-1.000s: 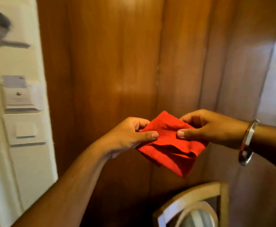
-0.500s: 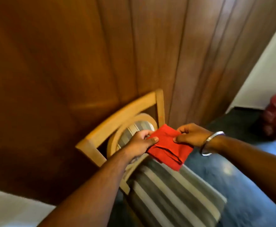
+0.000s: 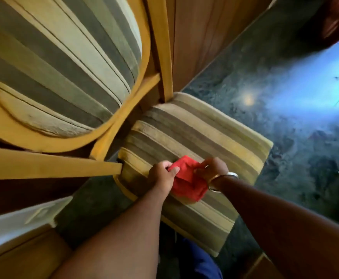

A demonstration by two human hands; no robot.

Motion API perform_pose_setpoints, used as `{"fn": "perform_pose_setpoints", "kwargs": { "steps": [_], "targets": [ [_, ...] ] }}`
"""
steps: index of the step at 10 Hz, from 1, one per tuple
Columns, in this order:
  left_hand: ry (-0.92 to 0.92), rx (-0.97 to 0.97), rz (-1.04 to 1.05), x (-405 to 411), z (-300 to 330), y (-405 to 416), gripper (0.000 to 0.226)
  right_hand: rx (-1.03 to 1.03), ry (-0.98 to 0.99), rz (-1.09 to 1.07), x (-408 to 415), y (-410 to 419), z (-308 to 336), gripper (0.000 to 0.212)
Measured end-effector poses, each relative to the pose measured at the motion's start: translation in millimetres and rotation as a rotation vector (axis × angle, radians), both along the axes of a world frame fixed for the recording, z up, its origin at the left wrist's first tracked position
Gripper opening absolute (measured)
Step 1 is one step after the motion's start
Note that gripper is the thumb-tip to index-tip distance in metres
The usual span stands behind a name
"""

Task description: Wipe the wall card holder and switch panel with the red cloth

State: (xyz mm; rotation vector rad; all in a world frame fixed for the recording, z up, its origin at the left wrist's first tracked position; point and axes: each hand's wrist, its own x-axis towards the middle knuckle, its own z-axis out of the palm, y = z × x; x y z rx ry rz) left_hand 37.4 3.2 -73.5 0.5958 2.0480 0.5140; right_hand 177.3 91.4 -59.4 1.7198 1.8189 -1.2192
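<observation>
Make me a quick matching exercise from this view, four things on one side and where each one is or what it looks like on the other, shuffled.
Things:
1. red cloth
2. bracelet
3. chair seat
4. floor

Descriptions:
A. dark, speckled
B. striped upholstery
C. held between both hands
D. on the right wrist

Pairs: 1-C, 2-D, 3-B, 4-A

Your two bare forearms reach forward and down, converging — the left from the lower centre, the right from the lower right edge. Your left hand (image 3: 161, 173) has its fingers curled, thumb pressed forward in a pinch. Your right hand (image 3: 213, 168) is likewise closed, knuckles up — a silver metal bangle (image 3: 222, 181) circles its wrist.
</observation>
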Motion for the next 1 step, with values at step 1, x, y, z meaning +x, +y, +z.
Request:
{"fn": "perform_pose_setpoints", "kwargs": {
  "steps": [1],
  "targets": [
    [0.306, -0.05, -0.242, -3.5, -2.4, 0.0, 0.035, 0.121, -0.084, 0.126, 0.4, -6.9, -6.2, 0.031]
  ]
}}
